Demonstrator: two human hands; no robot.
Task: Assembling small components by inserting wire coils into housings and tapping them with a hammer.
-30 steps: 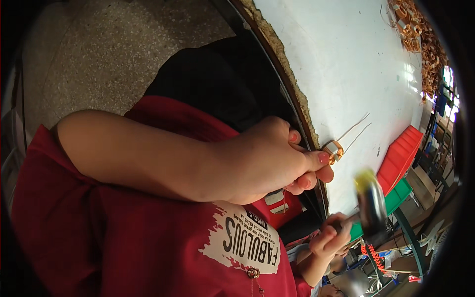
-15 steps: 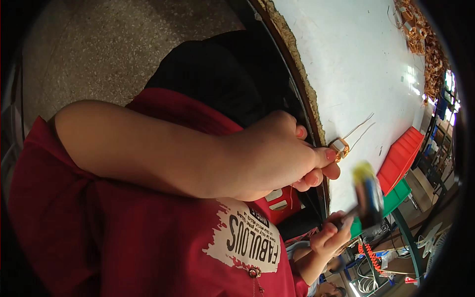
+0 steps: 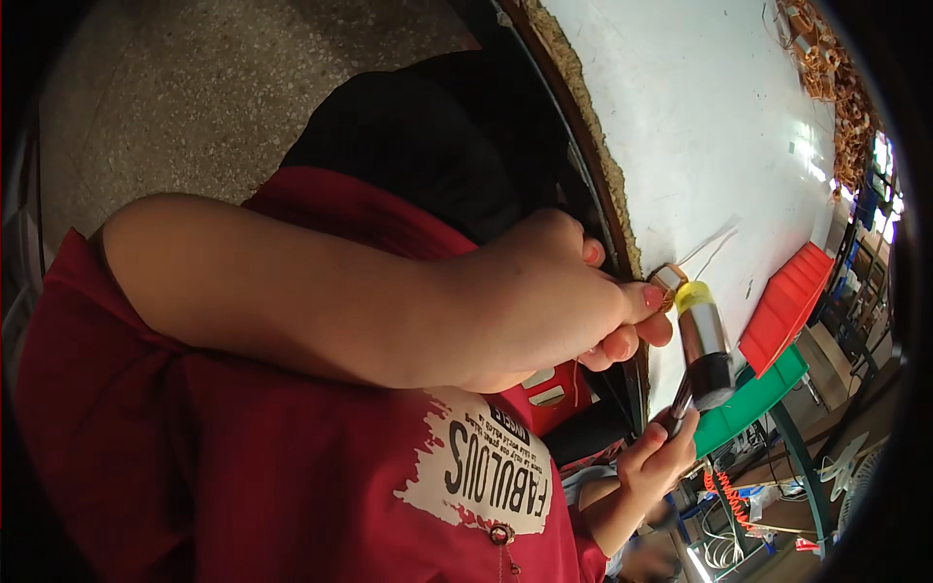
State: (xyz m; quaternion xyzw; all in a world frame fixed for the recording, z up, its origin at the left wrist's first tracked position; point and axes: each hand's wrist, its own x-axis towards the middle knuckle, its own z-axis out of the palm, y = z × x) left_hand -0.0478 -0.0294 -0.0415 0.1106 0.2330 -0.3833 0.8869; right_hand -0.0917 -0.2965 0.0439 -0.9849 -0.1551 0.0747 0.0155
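Your red short-sleeved shirt with a pale printed patch (image 3: 292, 466) lies closest to the camera. Your left arm extends from it toward the bench. Your left hand (image 3: 554, 291) is pinched narrow: thumb and fingertips grip a small copper-wire coil with a whitish block-shaped centre (image 3: 669, 278). The coil is located at the near edge of the bench; whether it rests on the surface cannot be told. Two thin, pale wire leads (image 3: 707, 257) project from it, away from you and over the top.

Your right hand (image 3: 656, 462) is wrapped around the handle of a two-faced hammer with a bright metal barrel, a yellow face and a black face (image 3: 705, 335). The yellow face is at the coil, just beside your left fingertips; actual contact cannot be confirmed.

The white bench top with a chipped, brown-rimmed edge (image 3: 700, 126) extends beyond both hands. Past the hammer, locate the red ribbed plastic bin (image 3: 785, 309) and, adjoining it, the green plastic bin (image 3: 756, 398). A heap of copper-coloured coils (image 3: 821, 73) lies along the far side.
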